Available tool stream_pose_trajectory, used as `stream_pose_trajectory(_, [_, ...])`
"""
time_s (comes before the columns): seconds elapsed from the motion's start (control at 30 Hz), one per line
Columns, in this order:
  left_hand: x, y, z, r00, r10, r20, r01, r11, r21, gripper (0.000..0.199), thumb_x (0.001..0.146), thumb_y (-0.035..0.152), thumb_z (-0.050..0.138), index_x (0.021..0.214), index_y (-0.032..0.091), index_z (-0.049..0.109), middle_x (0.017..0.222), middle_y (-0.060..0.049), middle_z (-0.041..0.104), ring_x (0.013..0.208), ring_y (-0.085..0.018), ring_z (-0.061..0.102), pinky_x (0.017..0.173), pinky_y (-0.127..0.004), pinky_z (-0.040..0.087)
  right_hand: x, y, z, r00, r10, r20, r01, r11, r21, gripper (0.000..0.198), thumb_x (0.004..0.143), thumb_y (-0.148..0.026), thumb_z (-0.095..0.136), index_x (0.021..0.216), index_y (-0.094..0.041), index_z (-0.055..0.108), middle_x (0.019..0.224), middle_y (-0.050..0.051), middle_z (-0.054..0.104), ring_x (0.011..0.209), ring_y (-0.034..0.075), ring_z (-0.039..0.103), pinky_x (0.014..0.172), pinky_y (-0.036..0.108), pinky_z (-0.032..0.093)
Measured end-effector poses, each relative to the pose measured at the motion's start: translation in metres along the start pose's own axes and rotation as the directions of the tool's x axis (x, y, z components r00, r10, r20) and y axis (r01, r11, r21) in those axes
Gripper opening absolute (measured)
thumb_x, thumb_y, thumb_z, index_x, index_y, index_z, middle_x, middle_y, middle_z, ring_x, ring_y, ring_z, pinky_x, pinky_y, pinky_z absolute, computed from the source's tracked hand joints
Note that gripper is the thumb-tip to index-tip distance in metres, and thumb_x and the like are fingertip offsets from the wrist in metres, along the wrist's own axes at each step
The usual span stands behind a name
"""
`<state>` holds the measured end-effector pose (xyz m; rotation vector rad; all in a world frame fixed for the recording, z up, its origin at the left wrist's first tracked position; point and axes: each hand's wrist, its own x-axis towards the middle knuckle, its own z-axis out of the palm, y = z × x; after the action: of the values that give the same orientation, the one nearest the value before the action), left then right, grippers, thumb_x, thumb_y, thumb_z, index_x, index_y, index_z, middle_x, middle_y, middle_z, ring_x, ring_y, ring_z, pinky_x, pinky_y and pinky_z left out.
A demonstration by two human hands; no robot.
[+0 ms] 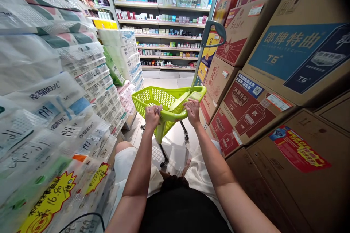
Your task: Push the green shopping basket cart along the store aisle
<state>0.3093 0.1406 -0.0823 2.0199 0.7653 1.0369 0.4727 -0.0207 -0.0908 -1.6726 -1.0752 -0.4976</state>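
A lime-green shopping cart (144, 107) with perforated walls stands in front of me on dark-wheeled legs, turned at an angle. My left hand (153, 115) is closed on its near rim. Farther right, my right hand (192, 110) wraps round the rim near the cart's right corner. A flat green flap (178, 102) slants across the inside of the basket. Both arms reach forward over my lap. The fingers' undersides are hidden.
Plastic-wrapped paper packs (90, 80) are piled along the left. Cardboard cartons (246, 109) are stacked close on the right. A glass door with a grey handle (213, 34) stands ahead right. Beyond the tiled floor (166, 78), shelves (164, 38) hold small boxed goods.
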Motion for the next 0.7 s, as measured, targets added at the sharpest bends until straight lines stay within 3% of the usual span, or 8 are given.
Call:
stream_pose_trajectory(0.13, [-0.003,0.003,0.003,0.965,0.197,0.173,-0.201,0.98,0.007,0.023,0.092,0.024,0.06,0.11,0.026,0.075,0.112,-0.008,0.055,0.107,-0.026,0.061,0.106,-0.044,0.05,-0.002,0.013,-0.007,1.0,-0.002,-0.024,0.002,1.0,-0.012,0.041,0.1,-0.034,0.034,0.073,-0.026,0.064,0.093,0.004,0.073,0.123,0.025,0.056,0.122,0.049,0.029])
stream_pose_trajectory(0.2, [0.002,-0.003,0.002,0.977,0.131,0.168,-0.146,0.986,0.079,0.023,0.093,0.023,0.059,0.109,0.026,0.075,0.112,-0.009,0.055,0.106,-0.028,0.061,0.105,-0.045,0.05,-0.002,0.02,-0.014,1.0,-0.019,-0.004,0.019,1.0,-0.009,0.043,0.1,-0.035,0.033,0.072,-0.026,0.064,0.094,0.005,0.073,0.124,0.025,0.056,0.122,0.049,0.029])
stream_pose_trajectory(0.3, [0.015,-0.016,0.0,0.99,-0.071,0.121,0.046,0.98,0.194,0.021,0.091,0.021,0.06,0.106,0.024,0.075,0.108,-0.01,0.054,0.099,-0.029,0.062,0.1,-0.047,0.052,0.004,0.03,-0.028,0.998,-0.04,0.049,0.04,0.999,0.009,0.043,0.101,-0.036,0.033,0.072,-0.025,0.063,0.096,0.006,0.074,0.127,0.026,0.055,0.122,0.05,0.03])
stream_pose_trajectory(0.37, [0.018,-0.02,0.003,0.985,-0.093,0.144,0.065,0.981,0.183,0.023,0.093,0.023,0.059,0.109,0.024,0.075,0.108,-0.01,0.054,0.095,-0.028,0.062,0.096,-0.046,0.053,0.011,0.033,-0.039,0.994,-0.039,0.103,0.039,0.999,0.01,0.044,0.102,-0.037,0.033,0.072,-0.025,0.063,0.098,0.006,0.074,0.128,0.026,0.055,0.121,0.05,0.032])
stream_pose_trajectory(0.5, [0.007,-0.013,0.018,0.956,0.151,0.252,-0.178,0.98,0.089,0.03,0.095,0.025,0.055,0.118,0.027,0.074,0.111,-0.01,0.055,0.103,-0.026,0.061,0.099,-0.043,0.052,0.022,0.02,-0.054,0.973,-0.056,0.223,0.081,0.991,-0.105,0.035,0.102,-0.04,0.042,0.082,-0.026,0.067,0.106,0.005,0.076,0.123,0.027,0.059,0.121,0.053,0.032])
stream_pose_trajectory(0.57, [0.007,-0.014,0.023,0.941,0.2,0.274,-0.238,0.965,0.111,0.031,0.094,0.024,0.057,0.118,0.03,0.075,0.111,-0.009,0.055,0.104,-0.027,0.062,0.099,-0.043,0.052,0.019,0.005,-0.052,0.963,-0.066,0.263,0.128,0.966,-0.225,0.032,0.103,-0.041,0.044,0.088,-0.026,0.068,0.105,0.005,0.076,0.111,0.026,0.064,0.121,0.053,0.029])
stream_pose_trajectory(0.7, [0.029,-0.032,0.024,0.981,-0.015,0.191,-0.045,0.952,0.304,0.027,0.093,0.025,0.058,0.114,0.027,0.076,0.11,-0.012,0.056,0.102,-0.031,0.061,0.096,-0.047,0.052,0.007,-0.017,-0.036,0.96,-0.028,0.277,0.157,0.876,-0.456,0.047,0.107,-0.043,0.037,0.076,-0.024,0.066,0.083,0.007,0.076,0.083,0.024,0.065,0.108,0.05,0.036])
